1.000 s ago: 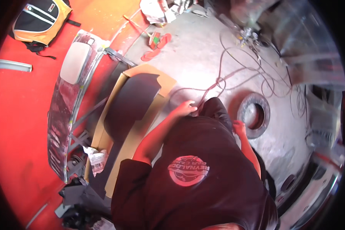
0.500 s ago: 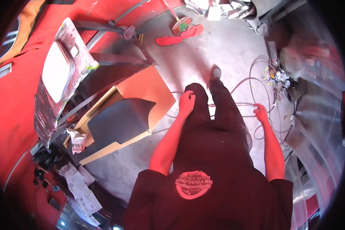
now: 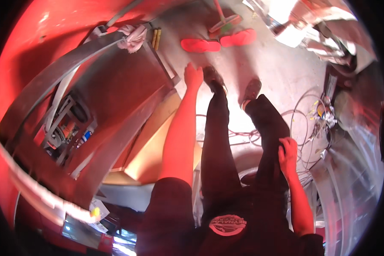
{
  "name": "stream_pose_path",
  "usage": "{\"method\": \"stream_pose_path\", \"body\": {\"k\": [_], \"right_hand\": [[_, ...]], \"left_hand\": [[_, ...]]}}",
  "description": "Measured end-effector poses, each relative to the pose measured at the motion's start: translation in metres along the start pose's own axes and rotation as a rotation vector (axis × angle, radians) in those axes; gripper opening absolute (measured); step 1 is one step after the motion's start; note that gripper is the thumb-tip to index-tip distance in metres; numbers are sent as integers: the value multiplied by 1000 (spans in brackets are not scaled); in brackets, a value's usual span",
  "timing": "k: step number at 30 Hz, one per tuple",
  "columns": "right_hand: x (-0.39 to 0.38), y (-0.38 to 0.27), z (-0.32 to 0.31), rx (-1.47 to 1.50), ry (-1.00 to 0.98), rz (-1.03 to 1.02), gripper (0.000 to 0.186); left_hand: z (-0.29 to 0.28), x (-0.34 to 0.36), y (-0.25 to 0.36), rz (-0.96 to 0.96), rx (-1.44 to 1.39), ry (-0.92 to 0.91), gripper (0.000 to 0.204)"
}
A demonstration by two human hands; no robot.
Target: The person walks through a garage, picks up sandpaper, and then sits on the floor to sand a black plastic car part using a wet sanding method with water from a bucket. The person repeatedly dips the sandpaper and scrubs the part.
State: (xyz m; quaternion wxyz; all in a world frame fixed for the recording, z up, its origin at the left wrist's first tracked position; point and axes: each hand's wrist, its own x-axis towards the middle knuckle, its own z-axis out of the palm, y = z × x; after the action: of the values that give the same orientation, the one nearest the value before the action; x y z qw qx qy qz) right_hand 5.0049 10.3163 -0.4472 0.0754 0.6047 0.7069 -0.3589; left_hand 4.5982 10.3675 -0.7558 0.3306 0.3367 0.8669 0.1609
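Apparently mid-stride, with left hand [image 3: 193, 77] loosely curled near the metal frame [image 3: 126, 132] at left and right hand [image 3: 288, 154] slack, half-open, by the trousers [image 3: 217, 141] — seemingly gripping nothing. Calls for careful footing past hoses [image 3: 243, 133] and red flip-flops [image 3: 239, 38].

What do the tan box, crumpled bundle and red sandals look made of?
Box: likely cardboard, matte tan, judging by its flat folded panels.
Crumpled bundle: probably cloth, dull, with soft creases; paper isn't ruled out.
Sandals: perhaps foam or rubber, going by smooth-looking red soles.
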Motion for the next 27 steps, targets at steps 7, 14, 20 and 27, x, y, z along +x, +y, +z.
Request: {"method": "stream_pose_path", "body": {"k": [7, 14, 20, 27], "right_hand": [[95, 37, 33, -40, -45, 74, 24], [133, 53, 43, -91, 56, 58, 27], [161, 34, 40, -98, 73, -66, 27], [117, 10, 24, -107, -84, -212, 22]], "left_hand": [[90, 217, -184, 9, 480, 394, 71], [69, 306, -161, -183, 551, 383, 60], [83, 280, -192, -110, 405, 416, 43], [55, 58, 18, -410, -1082, 222, 33]]}}
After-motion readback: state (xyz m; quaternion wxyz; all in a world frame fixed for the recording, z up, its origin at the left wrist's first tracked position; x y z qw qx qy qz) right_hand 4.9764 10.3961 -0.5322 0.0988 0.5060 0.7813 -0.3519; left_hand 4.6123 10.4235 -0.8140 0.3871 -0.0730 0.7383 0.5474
